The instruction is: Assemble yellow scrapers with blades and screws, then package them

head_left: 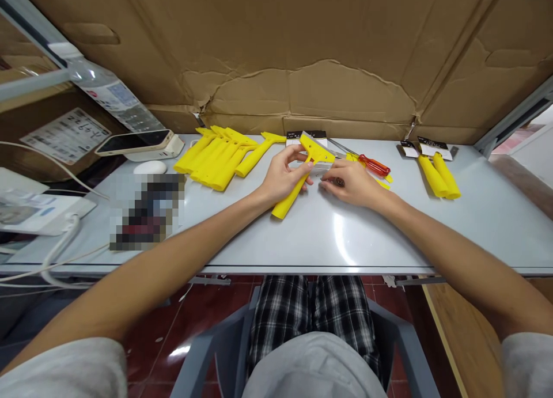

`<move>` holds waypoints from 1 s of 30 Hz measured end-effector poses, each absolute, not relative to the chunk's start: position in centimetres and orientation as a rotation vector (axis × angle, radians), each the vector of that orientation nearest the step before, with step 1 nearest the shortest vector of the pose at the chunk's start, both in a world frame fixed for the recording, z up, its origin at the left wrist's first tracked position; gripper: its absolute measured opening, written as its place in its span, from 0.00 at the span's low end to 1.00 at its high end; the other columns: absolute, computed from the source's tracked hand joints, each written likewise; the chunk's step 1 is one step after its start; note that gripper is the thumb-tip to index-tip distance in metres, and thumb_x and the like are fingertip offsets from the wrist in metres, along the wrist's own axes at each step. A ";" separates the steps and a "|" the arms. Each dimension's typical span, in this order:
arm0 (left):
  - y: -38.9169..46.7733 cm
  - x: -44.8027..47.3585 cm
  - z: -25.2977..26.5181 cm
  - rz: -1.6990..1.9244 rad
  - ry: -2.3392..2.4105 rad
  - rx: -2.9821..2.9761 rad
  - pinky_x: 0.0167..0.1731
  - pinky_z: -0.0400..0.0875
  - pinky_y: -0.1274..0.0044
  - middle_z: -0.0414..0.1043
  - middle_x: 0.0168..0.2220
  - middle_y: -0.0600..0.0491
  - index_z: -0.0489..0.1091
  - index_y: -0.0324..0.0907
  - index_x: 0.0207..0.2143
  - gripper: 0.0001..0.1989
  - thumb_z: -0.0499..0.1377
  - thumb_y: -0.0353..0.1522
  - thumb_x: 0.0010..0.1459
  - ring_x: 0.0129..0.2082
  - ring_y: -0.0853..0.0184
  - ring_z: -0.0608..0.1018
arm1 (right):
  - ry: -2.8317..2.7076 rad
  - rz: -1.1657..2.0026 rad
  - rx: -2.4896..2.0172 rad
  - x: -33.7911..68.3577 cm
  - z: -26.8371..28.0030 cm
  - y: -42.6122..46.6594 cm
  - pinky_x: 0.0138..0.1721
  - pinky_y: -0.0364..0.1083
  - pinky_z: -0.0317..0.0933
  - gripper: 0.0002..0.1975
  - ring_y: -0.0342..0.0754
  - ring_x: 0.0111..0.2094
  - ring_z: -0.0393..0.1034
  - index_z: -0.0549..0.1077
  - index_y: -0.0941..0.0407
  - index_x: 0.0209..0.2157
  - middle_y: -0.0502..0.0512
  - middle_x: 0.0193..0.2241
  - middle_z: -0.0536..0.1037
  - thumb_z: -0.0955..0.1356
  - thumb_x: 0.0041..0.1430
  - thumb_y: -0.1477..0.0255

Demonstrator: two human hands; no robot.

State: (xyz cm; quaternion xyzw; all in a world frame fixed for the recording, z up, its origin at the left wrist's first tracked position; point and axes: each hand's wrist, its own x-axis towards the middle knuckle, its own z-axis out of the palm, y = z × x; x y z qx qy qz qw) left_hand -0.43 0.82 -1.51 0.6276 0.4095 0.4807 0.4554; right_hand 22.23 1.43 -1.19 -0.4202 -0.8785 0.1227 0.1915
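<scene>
My left hand [285,176] is wrapped round the neck of a yellow scraper [290,199], its wide head [317,149] tilted up and its handle pointing down towards me. Just right of it, my right hand [352,182] rests low over the table with fingers curled together. Something small and dark [340,181] shows among those fingers, too small to name. Between the hands lies a flat metal strip [322,166], partly hidden by them. Behind my right hand is a screwdriver with a red handle [375,166], near more yellow pieces [382,184].
Several yellow scrapers [218,159] lie in a row at the back left. Two yellow handles [440,176] with black-and-white cards are on the right. A phone [133,141], a white mouse [150,167] and a plastic bottle [114,93] stand left. Cardboard [345,41] walls the back.
</scene>
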 end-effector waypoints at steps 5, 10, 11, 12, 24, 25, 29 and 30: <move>1.3 -0.4 -2.1 1.217 0.977 1.521 0.20 0.75 0.78 0.77 0.53 0.44 0.70 0.42 0.55 0.23 0.68 0.37 0.61 0.23 0.71 0.81 | -2.503 0.396 -1.186 21.6 -1.7 0.9 0.45 0.37 0.48 0.18 0.33 0.40 0.60 0.84 0.56 0.45 0.56 0.41 0.76 0.66 0.68 0.63; 1.4 -0.5 -2.2 1.214 0.951 1.510 0.19 0.75 0.78 0.77 0.53 0.44 0.70 0.42 0.54 0.23 0.69 0.38 0.60 0.23 0.70 0.82 | -2.570 0.448 -1.098 22.4 -1.6 1.5 0.46 0.37 0.50 0.17 0.32 0.40 0.61 0.85 0.58 0.46 0.57 0.44 0.77 0.65 0.66 0.69; 1.5 -0.5 -2.1 1.213 0.947 1.506 0.19 0.75 0.78 0.77 0.53 0.44 0.70 0.42 0.54 0.23 0.69 0.38 0.60 0.23 0.70 0.82 | -2.578 0.449 -1.090 22.5 -1.6 1.6 0.47 0.37 0.50 0.17 0.32 0.41 0.61 0.85 0.58 0.47 0.57 0.44 0.77 0.65 0.66 0.70; 1.5 -0.6 -2.1 1.213 0.944 1.503 0.19 0.75 0.78 0.77 0.52 0.44 0.70 0.42 0.54 0.23 0.69 0.38 0.59 0.23 0.70 0.82 | -2.585 0.448 -1.087 22.5 -1.6 1.7 0.47 0.37 0.50 0.18 0.33 0.41 0.62 0.85 0.57 0.47 0.57 0.45 0.77 0.64 0.67 0.71; 1.7 -0.9 -2.4 1.200 0.912 1.547 0.19 0.76 0.78 0.77 0.55 0.44 0.70 0.44 0.57 0.26 0.70 0.40 0.59 0.22 0.71 0.81 | -2.269 0.247 -1.021 24.6 -0.7 3.5 0.46 0.38 0.54 0.17 0.33 0.41 0.63 0.83 0.58 0.45 0.57 0.44 0.75 0.64 0.69 0.68; 1.6 -0.9 -2.4 1.203 0.911 1.552 0.19 0.76 0.78 0.77 0.55 0.44 0.70 0.44 0.57 0.27 0.71 0.41 0.59 0.22 0.71 0.81 | -2.211 0.230 -0.999 24.7 -0.5 3.6 0.45 0.37 0.55 0.16 0.33 0.41 0.63 0.83 0.58 0.45 0.57 0.45 0.75 0.64 0.69 0.68; 1.3 -0.7 -2.2 1.190 0.905 1.564 0.19 0.76 0.78 0.78 0.53 0.45 0.70 0.44 0.56 0.27 0.72 0.42 0.58 0.22 0.71 0.81 | -2.054 0.272 -0.933 24.2 -0.1 3.2 0.43 0.36 0.59 0.15 0.31 0.41 0.63 0.83 0.57 0.43 0.57 0.49 0.72 0.66 0.68 0.64; 1.2 -0.6 -2.2 1.177 0.901 1.560 0.19 0.76 0.78 0.78 0.53 0.45 0.70 0.44 0.55 0.27 0.72 0.43 0.58 0.22 0.71 0.81 | -2.028 0.311 -0.933 24.0 -0.1 3.1 0.43 0.35 0.59 0.16 0.31 0.42 0.63 0.83 0.57 0.43 0.57 0.50 0.71 0.66 0.68 0.63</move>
